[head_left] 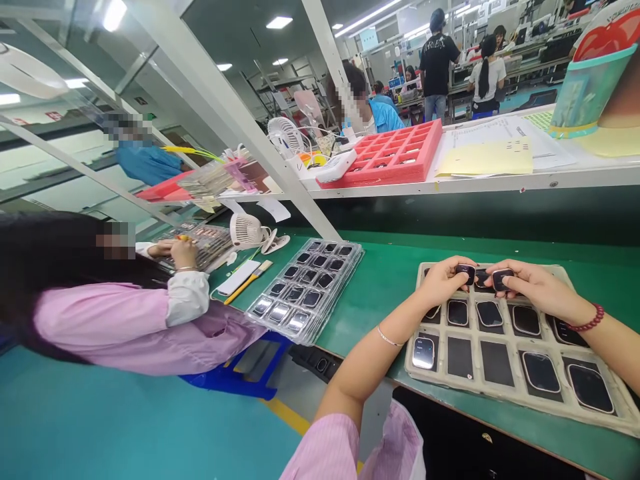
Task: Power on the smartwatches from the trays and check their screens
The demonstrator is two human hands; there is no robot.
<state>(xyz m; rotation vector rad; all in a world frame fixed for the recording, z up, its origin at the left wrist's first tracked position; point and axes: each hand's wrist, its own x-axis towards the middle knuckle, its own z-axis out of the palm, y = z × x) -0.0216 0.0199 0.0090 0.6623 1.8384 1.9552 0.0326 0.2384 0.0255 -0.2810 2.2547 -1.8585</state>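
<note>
My left hand [445, 283] pinches a small dark watch face [465, 274] over the back row of a beige tray [623, 408]. Beside it, my right hand [537, 285] holds a second watch face [501, 279] between thumb and fingers. The tray has rows of compartments, several holding square dark watch faces with light rims, such as one at the front right [591, 388]. Two front-row compartments [497, 364] hold no watch face. At the front left corner, one watch face [424, 352] shows a lit screen.
Left of my arm is a stack of clear trays [320, 320] with watch faces. A brush [249, 282], a white fan [247, 231] and a person in pink [110, 320] are farther left. A shelf edge [500, 184] carrying a red tray [390, 175] runs behind.
</note>
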